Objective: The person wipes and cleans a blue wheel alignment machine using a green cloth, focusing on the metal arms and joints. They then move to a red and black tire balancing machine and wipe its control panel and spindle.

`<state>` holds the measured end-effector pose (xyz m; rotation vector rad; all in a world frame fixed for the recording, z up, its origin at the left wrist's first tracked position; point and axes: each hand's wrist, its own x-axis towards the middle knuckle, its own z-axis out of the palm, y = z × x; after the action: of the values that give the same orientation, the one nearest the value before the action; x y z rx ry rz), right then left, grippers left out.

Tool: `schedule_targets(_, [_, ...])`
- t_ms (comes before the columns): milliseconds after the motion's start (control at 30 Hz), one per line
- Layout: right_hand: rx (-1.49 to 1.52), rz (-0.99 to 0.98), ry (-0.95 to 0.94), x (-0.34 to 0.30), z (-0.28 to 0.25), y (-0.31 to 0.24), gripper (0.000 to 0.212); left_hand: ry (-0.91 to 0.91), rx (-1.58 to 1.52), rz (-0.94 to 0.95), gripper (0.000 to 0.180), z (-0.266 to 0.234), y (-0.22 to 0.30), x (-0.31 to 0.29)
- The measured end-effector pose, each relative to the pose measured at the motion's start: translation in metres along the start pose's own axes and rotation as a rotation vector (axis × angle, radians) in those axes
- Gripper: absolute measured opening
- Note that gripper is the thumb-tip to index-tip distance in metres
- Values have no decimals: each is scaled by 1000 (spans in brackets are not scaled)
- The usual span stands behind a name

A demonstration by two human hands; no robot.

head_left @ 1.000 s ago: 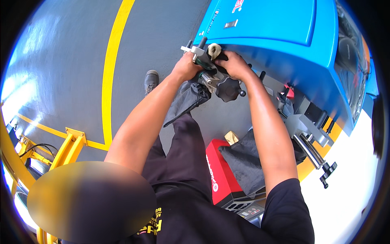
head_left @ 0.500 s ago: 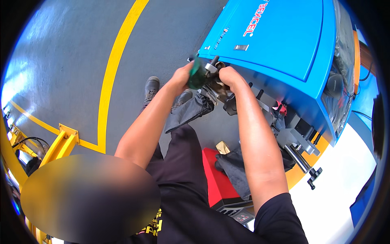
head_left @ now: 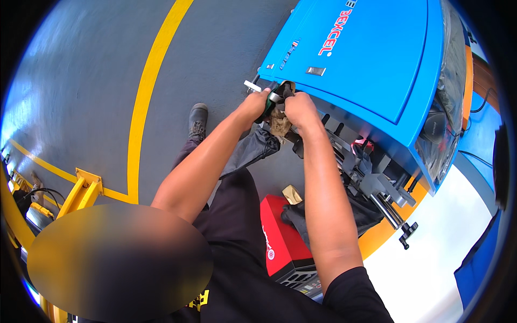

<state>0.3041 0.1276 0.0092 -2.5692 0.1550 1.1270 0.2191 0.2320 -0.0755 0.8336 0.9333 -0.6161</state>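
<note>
My black T-shirt (head_left: 258, 290) occupied the lower centre of the frame, with both forearms extended from it toward the upper centre. My left hand (head_left: 255, 106) was positioned left of the metal fixture (head_left: 276, 97), fingers clamped on a dark green part (head_left: 266, 109). My right hand (head_left: 301, 110) was positioned just beside it, back uppermost and fingers curled against the beige cloth (head_left: 279, 125); the fingertips were hidden, so I could not tell whether they gripped it. The cloth was crumpled between the two hands, at the upper centre. A dark grey fabric cover (head_left: 250, 152) lay below the fixture.

At the lower centre stood a red machine housing (head_left: 283, 229). Black fabric (head_left: 366, 212) lay over its right side, adjacent to a small beige block (head_left: 292, 195). Right of my forearm, a metal clamp (head_left: 386, 206) ended in a black T-handle (head_left: 408, 234).

A blue cabinet (head_left: 366, 70) filled the upper right. At the left, a yellow steel post (head_left: 86, 191) stood near the yellow line (head_left: 142, 107) on the grey floor (head_left: 86, 91).
</note>
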Motion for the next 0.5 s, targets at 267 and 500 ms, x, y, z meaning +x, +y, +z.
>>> schedule_targets(267, [557, -175, 36, -58, -10, 14, 35, -53, -410, -127, 35, -8, -35, -13])
schedule_targets(500, [12, -206, 262, -99, -62, 9, 33, 312, 430, 730, 44, 10, -12, -54])
